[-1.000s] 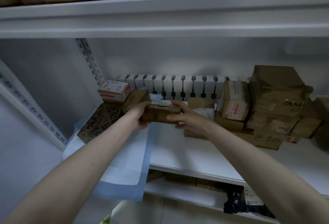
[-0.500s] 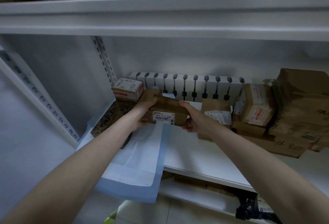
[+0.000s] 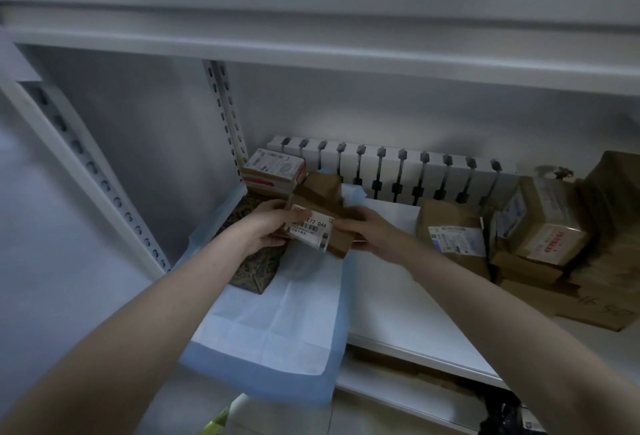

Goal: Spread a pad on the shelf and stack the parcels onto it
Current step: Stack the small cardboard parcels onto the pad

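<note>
Holding one taped parcel at frame centre, left hand and right hand clasp its ends above the spread blue pad. Two boxes already stacked left; several parcels remain at right.

Dim, bluish light; soft overall blur; wide-angle bending at edges; corners dark.

matt cardboard parcel, papery pad

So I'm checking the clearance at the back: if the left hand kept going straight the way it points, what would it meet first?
Probably the white and red box at the back corner, just beyond the left hand and its held parcel; depth is uncertain.
</note>
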{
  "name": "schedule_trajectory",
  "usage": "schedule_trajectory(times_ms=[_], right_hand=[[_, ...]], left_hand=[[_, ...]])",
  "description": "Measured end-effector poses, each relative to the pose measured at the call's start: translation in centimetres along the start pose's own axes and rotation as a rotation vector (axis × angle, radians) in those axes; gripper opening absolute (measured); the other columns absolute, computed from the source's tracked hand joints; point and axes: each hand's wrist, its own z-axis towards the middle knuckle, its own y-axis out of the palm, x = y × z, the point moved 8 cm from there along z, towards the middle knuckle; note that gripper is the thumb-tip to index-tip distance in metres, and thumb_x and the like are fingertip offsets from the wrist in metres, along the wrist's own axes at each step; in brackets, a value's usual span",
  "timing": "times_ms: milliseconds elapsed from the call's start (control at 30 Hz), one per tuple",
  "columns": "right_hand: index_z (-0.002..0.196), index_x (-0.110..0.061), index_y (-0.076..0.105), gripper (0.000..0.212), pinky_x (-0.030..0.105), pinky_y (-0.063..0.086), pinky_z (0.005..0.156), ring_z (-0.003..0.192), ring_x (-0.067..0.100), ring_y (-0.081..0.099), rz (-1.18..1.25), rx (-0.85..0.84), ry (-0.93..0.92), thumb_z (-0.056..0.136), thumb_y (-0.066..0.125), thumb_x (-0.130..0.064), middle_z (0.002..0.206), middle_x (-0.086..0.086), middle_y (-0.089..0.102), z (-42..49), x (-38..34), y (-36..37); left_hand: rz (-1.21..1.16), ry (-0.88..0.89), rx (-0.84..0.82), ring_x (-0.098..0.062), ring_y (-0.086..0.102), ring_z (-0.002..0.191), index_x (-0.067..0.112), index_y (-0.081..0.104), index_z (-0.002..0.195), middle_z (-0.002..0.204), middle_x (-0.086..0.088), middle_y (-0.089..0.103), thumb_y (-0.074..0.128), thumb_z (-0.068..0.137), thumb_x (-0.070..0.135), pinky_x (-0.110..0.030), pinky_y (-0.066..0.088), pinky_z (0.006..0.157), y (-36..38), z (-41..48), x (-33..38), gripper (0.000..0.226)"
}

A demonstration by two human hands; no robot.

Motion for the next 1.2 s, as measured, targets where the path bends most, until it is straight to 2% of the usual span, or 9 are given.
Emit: schedule_trajectory(times_ms=[133,267,433,567,667,800,933,1067,1200], right_hand=[[0.108,-0.017,0.059,0.02,0.039,0.05,0.097,0.101,0.022,0.065,0.004,-0.042,0.001,0.09,0.062,-0.009,0.105,0.006,0.069,1.6,-1.0,1.5],[0.113,-0.009,0.06,0.023,0.038,0.054,0.088,0.097,0.025,0.066,0.164,0.097,-0.036,0.09,0.061,-0.008,0.103,0.011,0.069,3.9,-3.0,1.2],[0.112,0.002,0.058,0.039,0.043,0.057,0.084,0.098,0.03,0.069,0.288,0.323,-0.191,0.082,0.075,-0.016,0.11,0.019,0.069,7.5,-7.9,1.4],[0.08,-0.008,0.066,0.023,0.043,0.056,0.087,0.092,0.03,0.07,0.298,0.53,-0.197,0.075,0.081,-0.025,0.095,0.014,0.072,10.4,-10.2,1.6],[0.076,-0.017,0.066,0.028,0.042,0.057,0.086,0.089,0.027,0.07,0.234,0.602,-0.165,0.067,0.085,-0.036,0.093,0.011,0.074,13.0,-10.9,1.9],[0.07,-0.015,0.066,0.037,0.045,0.058,0.08,0.085,0.028,0.07,0.148,0.651,-0.13,0.057,0.082,-0.046,0.089,0.011,0.074,15.9,-10.6,1.5],[0.074,-0.011,0.068,0.037,0.042,0.058,0.08,0.084,0.026,0.07,0.058,0.709,-0.093,0.065,0.078,-0.045,0.088,0.009,0.073,16.2,-10.3,1.6],[0.07,-0.011,0.069,0.03,0.047,0.058,0.078,0.08,0.027,0.07,-0.032,0.727,-0.109,0.072,0.075,-0.04,0.08,0.01,0.073,16.3,-9.8,1.5],[0.099,-0.004,0.068,0.038,0.028,0.051,0.076,0.08,0.017,0.063,-0.147,0.779,-0.138,0.088,0.061,-0.04,0.088,0.002,0.065,14.7,-10.9,1.1]], left_hand=[[-0.051,0.019,0.074,-0.022,0.063,0.102,0.017,0.06,0.114,0.109,-0.005,0.068,0.075,0.079,0.028,-0.033,0.05,0.079,-2.4,1.5,0.1,0.04],[-0.161,0.069,0.138,-0.02,0.063,0.09,0.018,0.062,0.107,0.102,-0.004,0.068,0.064,0.089,0.03,-0.034,0.05,0.082,-4.9,2.9,1.0,0.022],[-0.223,0.137,0.232,-0.013,0.061,0.074,0.016,0.057,0.107,0.083,0.0,0.064,0.058,0.093,0.017,-0.029,0.047,0.072,-9.1,4.7,3.7,0.014],[-0.203,0.207,0.283,-0.012,0.059,0.081,0.018,0.055,0.118,0.089,0.0,0.063,0.061,0.09,0.016,-0.026,0.047,0.077,-12.0,5.8,5.5,0.029],[-0.149,0.197,0.311,-0.018,0.058,0.096,0.012,0.054,0.124,0.106,-0.005,0.061,0.068,0.083,0.02,-0.027,0.047,0.076,-13.8,7.2,5.5,0.044],[-0.078,0.187,0.331,-0.017,0.054,0.087,0.01,0.057,0.114,0.102,-0.008,0.059,0.065,0.087,0.021,-0.025,0.045,0.069,-15.0,8.5,5.0,0.03],[0.018,0.222,0.36,-0.019,0.056,0.093,0.012,0.059,0.109,0.106,-0.008,0.059,0.06,0.088,0.015,-0.028,0.046,0.079,-15.5,8.9,5.1,0.021],[0.069,0.308,0.329,-0.009,0.053,0.076,0.013,0.06,0.094,0.086,0.001,0.057,0.052,0.09,0.006,-0.02,0.044,0.066,-14.5,8.4,6.1,0.012],[0.105,0.344,0.305,-0.018,0.057,0.088,0.018,0.06,0.092,0.096,-0.002,0.059,0.052,0.089,0.005,-0.028,0.049,0.073,-12.6,7.9,7.3,0.016]])
